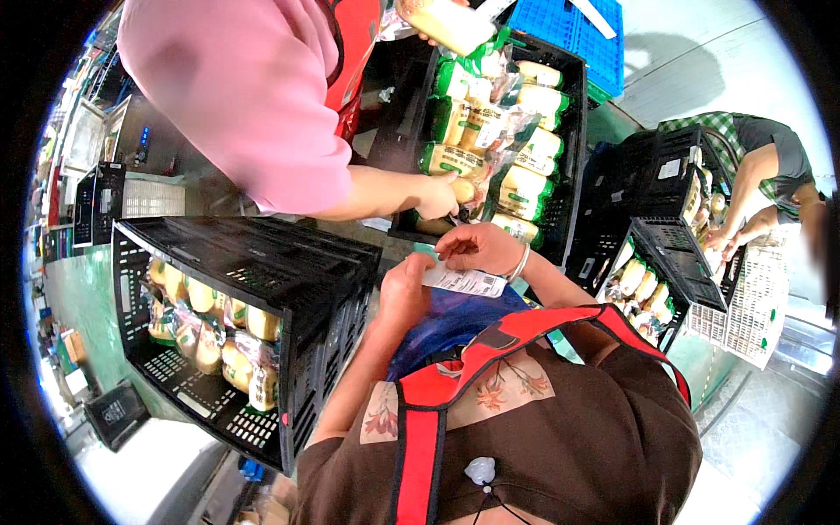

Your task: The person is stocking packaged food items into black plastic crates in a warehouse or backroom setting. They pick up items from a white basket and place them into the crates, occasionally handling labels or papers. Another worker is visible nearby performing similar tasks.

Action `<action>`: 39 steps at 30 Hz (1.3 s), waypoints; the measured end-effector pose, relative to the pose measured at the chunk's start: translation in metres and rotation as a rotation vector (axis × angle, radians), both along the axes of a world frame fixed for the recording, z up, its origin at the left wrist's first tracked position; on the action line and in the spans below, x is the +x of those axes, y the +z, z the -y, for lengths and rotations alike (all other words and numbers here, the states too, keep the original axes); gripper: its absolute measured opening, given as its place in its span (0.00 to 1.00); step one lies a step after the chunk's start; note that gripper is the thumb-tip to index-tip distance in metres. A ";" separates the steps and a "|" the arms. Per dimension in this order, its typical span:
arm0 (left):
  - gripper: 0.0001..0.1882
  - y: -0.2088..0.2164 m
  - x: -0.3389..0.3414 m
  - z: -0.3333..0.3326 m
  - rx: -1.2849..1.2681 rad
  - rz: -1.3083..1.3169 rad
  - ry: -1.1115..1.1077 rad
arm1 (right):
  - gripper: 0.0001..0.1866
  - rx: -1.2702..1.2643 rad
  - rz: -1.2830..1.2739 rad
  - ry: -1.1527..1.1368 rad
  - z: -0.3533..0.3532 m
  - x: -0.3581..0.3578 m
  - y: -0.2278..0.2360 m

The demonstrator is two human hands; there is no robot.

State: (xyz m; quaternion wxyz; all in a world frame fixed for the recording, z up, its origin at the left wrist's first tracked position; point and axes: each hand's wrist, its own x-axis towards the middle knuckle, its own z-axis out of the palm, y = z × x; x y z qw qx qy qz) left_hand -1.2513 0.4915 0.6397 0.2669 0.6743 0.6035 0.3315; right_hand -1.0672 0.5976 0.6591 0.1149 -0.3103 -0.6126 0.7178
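A white printed label strip [465, 281] is held in front of my waist, over blue cloth. My left hand [408, 282] is closed on its left end, thumb near the top edge. My right hand [479, 248], with a pale bracelet at the wrist, has its fingers bent in a pinch at the strip's upper left edge. Just beyond my hands stands a black crate [573, 184] of clear bags with green ends, holding pale yellow, elongated produce. A co-worker's hand [437, 196] reaches onto one bag there; their other hand, partly hidden, is by a raised bag [451, 28].
At the left, stacked black crates [236, 241] hold more bagged produce. Blue crates [569, 39] stand beyond the middle crate. To the right, a second person [761, 166] works over black crates [669, 179] and a white crate [757, 302].
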 end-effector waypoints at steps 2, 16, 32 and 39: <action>0.15 0.005 0.002 0.001 0.035 0.014 0.025 | 0.14 0.019 0.070 0.058 0.001 0.003 0.009; 0.10 0.012 -0.011 0.018 -0.168 -0.212 0.329 | 0.06 0.170 -0.180 -0.645 -0.021 0.011 -0.022; 0.09 0.012 -0.006 0.030 -0.234 -0.232 0.171 | 0.09 -0.176 -0.108 -1.491 -0.132 0.086 -0.089; 0.09 0.019 -0.005 0.026 -0.262 -0.212 0.160 | 0.05 -0.635 -0.030 -1.085 -0.137 0.014 -0.133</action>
